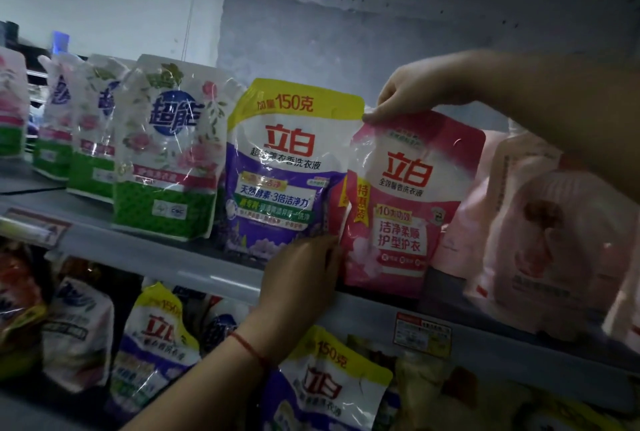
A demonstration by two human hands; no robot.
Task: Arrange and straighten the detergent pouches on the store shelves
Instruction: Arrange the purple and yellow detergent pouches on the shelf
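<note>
A pink detergent pouch (405, 202) stands upright on the upper shelf (194, 268), close beside a purple and yellow pouch (284, 167). My right hand (412, 91) pinches the pink pouch's top left corner. My left hand (301, 278) reaches up from below and holds its lower left edge, where the two pouches meet; its fingertips are hidden behind the pouch. Left of the purple pouch stand several white and green floral pouches (166, 150).
Pale pink pouches (540, 233) lean at the right end of the upper shelf. The lower shelf holds more purple and yellow pouches (325, 385) and white ones (76, 326). Price tags (422, 333) sit on the shelf's front rail. A grey wall (346, 32) rises behind.
</note>
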